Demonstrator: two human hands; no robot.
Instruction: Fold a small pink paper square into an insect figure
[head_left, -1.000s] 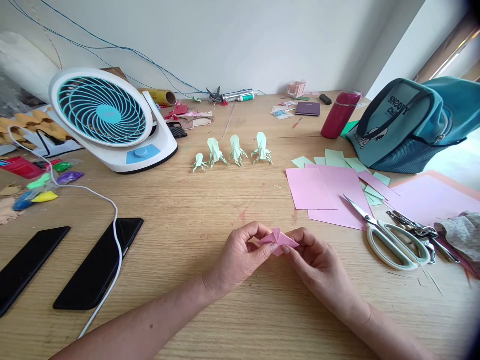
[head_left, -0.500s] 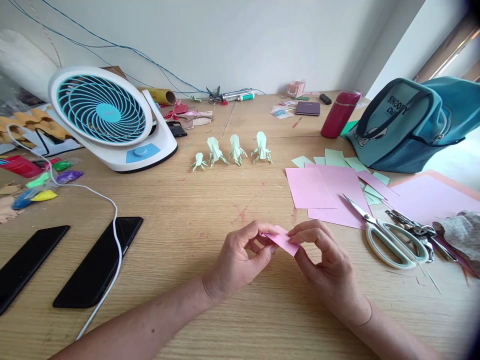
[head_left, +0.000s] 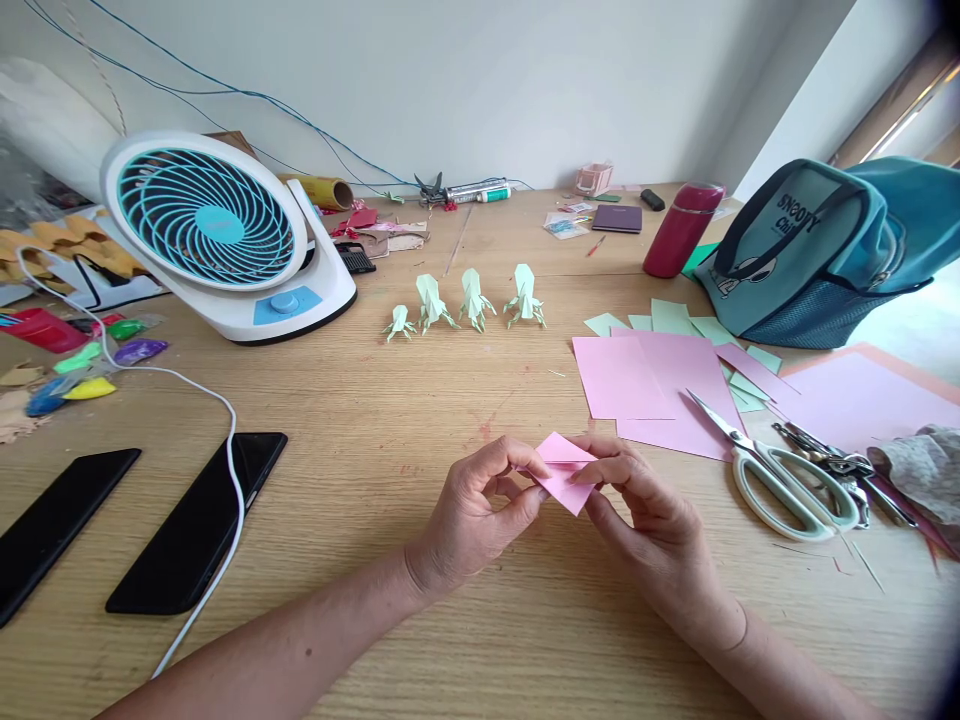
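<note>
A small piece of pink folded paper [head_left: 564,452] is held between both hands above the near part of the table. A crease line crosses it, and its lower corner points toward me. My left hand [head_left: 484,510] pinches its left side between thumb and fingers. On the right side, my right hand [head_left: 652,520] grips it with the thumb below and fingers on top. Part of the paper's edges is hidden by the fingertips. Several pale green origami insects [head_left: 472,300] stand in a row farther back.
Pink paper sheets [head_left: 622,378] and green paper pieces lie right of centre. Nearby are scissors [head_left: 787,490], a red flask [head_left: 682,230] and a blue bag [head_left: 810,250]. A fan [head_left: 217,225], two black phones [head_left: 199,530] and a white cable [head_left: 234,465] are on the left.
The pink paper has been turned up, so more of its folded face and its upper corner show. Fingers of both hands have shifted slightly on it.
</note>
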